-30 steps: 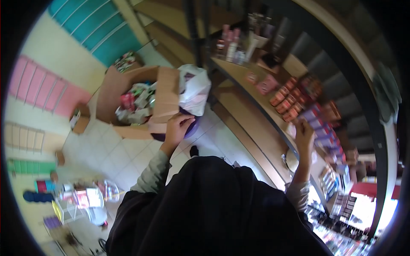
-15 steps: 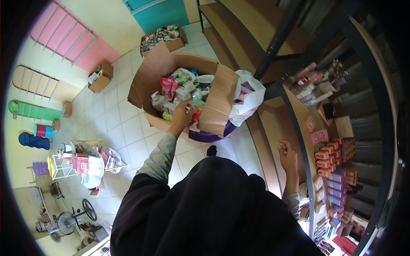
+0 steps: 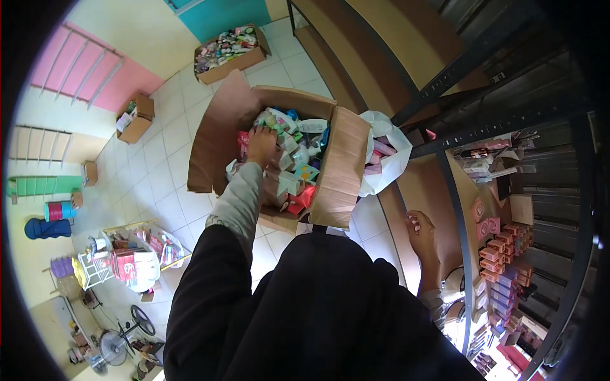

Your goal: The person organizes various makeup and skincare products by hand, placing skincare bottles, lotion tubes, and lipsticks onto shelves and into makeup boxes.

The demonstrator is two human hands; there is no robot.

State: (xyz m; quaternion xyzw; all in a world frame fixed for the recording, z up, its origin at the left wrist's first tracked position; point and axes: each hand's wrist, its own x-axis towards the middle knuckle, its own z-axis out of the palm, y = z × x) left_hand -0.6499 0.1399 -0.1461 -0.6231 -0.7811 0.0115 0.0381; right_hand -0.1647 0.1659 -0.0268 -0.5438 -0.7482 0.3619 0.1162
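Note:
A large open cardboard box (image 3: 346,165) stands in front of me, filled with mixed packaged toiletries. My left hand (image 3: 262,147) reaches down into it, fingers stretched over the small boxes and packs, gripping none that I can see. Around it lie a white carton (image 3: 291,184), a red pack (image 3: 301,199) and a pale green-and-white pack (image 3: 273,117). Beside the brown shelf board on my right is my right hand (image 3: 420,230), its fingers curled in, with nothing visible in them.
A white plastic bag (image 3: 389,152) of packages leans beside the box. Dark-framed shelving (image 3: 457,209) on the right carries stacked orange boxes (image 3: 499,251) and purple boxes (image 3: 502,295). Another filled carton (image 3: 232,54) sits farther back; a loaded rack (image 3: 136,260) and a fan (image 3: 114,348) stand left.
My left hand has moved farther into the box, from its near side onto the packs in the middle. My right hand stays by the shelf, fingers still curled. The view has shifted slightly.

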